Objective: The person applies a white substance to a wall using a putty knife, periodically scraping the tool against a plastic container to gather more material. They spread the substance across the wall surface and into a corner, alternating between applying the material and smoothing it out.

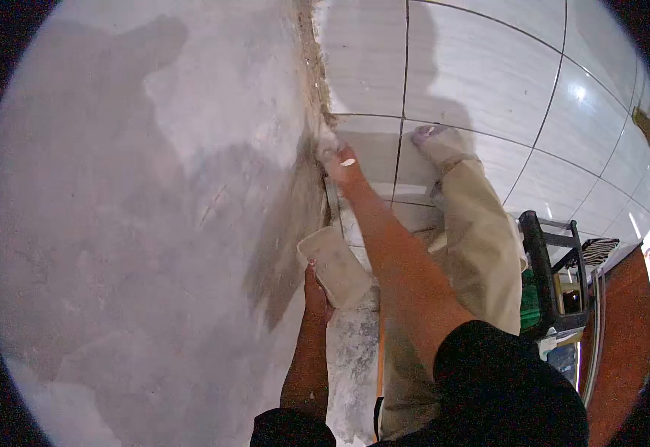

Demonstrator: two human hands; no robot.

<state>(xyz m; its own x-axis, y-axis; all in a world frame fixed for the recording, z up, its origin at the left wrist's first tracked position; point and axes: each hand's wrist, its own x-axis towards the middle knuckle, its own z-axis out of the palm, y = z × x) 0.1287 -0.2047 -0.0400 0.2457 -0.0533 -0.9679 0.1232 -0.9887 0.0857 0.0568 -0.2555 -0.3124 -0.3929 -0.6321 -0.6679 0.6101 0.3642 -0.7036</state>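
A pale beige rectangular tub [334, 268] with rounded corners rests in my left hand [317, 293], whose fingers grip its near edge. My right arm stretches forward to the foot of the grey plastered wall [153, 223]. There my right hand [341, 165] is curled and blurred, with a white smear on its back. Its fingers press into the corner where wall meets floor, around a small whitish thing I cannot make out. A rough, crumbly brown strip [311, 67] runs along that joint beyond the hand.
Large glossy white tiles [481, 59] cover the floor. My bare foot [440, 141] and beige trouser leg [477, 231] are right of my arm. Farther right stand a black stool-like frame [556, 276], a green item [530, 302] and a reddish-brown surface [623, 335].
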